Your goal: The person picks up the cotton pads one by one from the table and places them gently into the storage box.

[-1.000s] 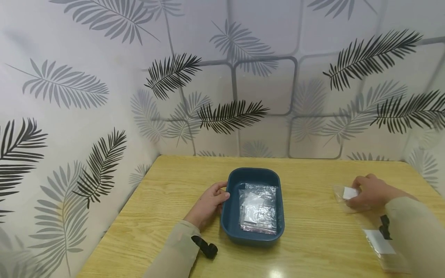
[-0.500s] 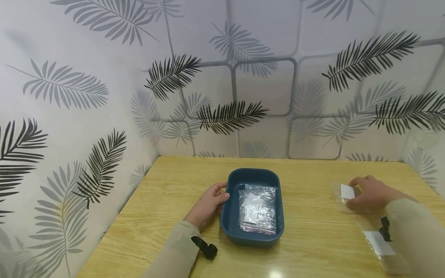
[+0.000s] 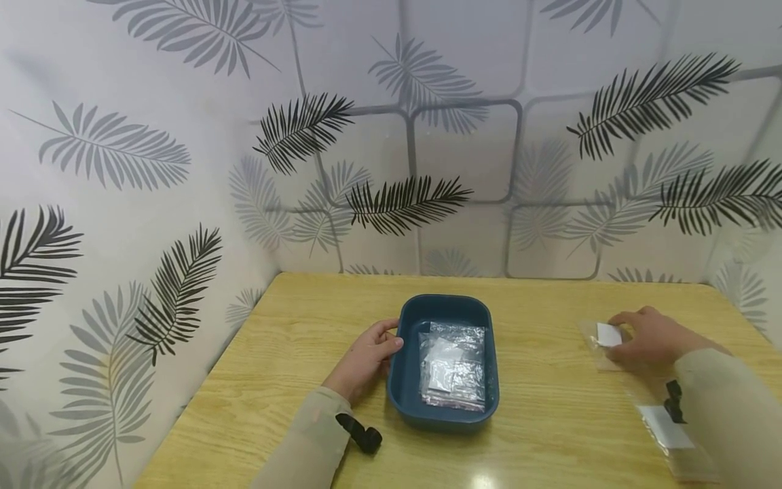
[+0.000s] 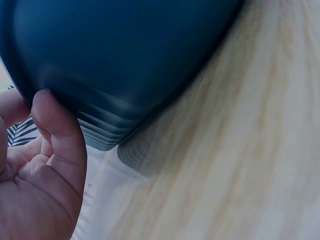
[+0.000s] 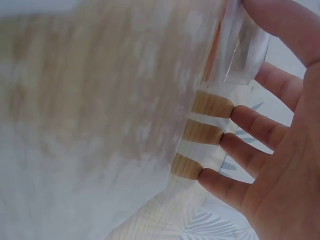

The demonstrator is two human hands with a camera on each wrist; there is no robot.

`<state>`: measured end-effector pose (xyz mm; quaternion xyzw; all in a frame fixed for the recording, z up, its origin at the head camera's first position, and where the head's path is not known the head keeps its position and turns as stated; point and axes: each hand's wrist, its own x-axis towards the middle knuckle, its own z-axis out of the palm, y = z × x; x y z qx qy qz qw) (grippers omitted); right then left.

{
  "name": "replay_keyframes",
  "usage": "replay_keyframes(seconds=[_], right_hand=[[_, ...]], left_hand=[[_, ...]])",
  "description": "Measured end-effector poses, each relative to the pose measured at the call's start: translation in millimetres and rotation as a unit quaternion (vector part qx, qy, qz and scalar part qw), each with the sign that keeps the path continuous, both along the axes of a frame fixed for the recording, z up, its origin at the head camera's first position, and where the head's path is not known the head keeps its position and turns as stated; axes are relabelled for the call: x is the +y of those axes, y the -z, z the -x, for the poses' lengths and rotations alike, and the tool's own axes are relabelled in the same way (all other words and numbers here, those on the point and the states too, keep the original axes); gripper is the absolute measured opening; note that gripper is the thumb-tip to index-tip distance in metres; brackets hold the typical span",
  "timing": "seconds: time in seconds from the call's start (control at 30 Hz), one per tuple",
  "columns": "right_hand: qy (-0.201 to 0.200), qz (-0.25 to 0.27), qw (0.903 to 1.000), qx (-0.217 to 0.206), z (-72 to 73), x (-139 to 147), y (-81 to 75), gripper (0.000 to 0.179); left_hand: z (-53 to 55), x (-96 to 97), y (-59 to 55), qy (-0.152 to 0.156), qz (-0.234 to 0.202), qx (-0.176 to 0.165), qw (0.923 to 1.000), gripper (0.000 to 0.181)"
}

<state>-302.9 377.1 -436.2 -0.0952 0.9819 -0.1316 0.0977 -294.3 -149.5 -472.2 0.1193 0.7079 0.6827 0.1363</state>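
Note:
A dark blue plastic bin (image 3: 405, 387) stands on the wooden table, holding a pile of clear plastic bags (image 3: 464, 373). My left hand (image 3: 363, 356) grips the bin's left side; the left wrist view has the thumb (image 4: 52, 112) against the rim, other fingers partly hidden behind. At the right, my right hand (image 3: 650, 339) pinches a small clear plastic bag with a white label (image 3: 608, 335) between thumb and index finger, low over the tabletop. In the right wrist view the other fingertips (image 5: 227, 112) touch the table beside the bag (image 5: 245, 50).
Below the right forearm lies another clear bag with a white label (image 3: 668, 428), partly covered by the sleeve. The wooden table (image 3: 550, 435) ends at a leaf-patterned wall (image 3: 458, 156) behind and at the left.
The right hand and the labelled bag have shifted slightly left, and more of the white label shows. The left hand and the bin stay in place.

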Motion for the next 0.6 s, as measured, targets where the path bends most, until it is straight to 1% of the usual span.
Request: replay_keyframes(seconds=[0.07,0.13,0.27,0.4,0.6], right_hand=[[-0.003,0.006,1.0000,0.005,0.5,-0.4,-0.8,0.068],[0.001,0.011,0.9999,0.000,1.1,-0.6,-1.5,0.062],[0.011,0.015,0.9997,-0.014,3.7,0.8,0.4,0.061],[0.010,0.016,0.9998,-0.011,5.8,3.2,3.6,0.068],[0.000,0.004,1.0000,-0.002,5.3,4.8,6.6,0.093]], left_hand=[[0.1,0.0,-0.2,-0.001,0.000,-0.001,1.0000,0.051],[0.3,-0.1,-0.2,-0.001,0.001,-0.002,1.0000,0.051],[0.5,-0.2,-0.2,0.000,-0.001,-0.001,1.0000,0.052],[0.9,-0.1,0.3,0.002,-0.002,-0.001,1.0000,0.050],[1.7,-0.1,0.9,0.003,-0.001,-0.002,1.0000,0.048]])
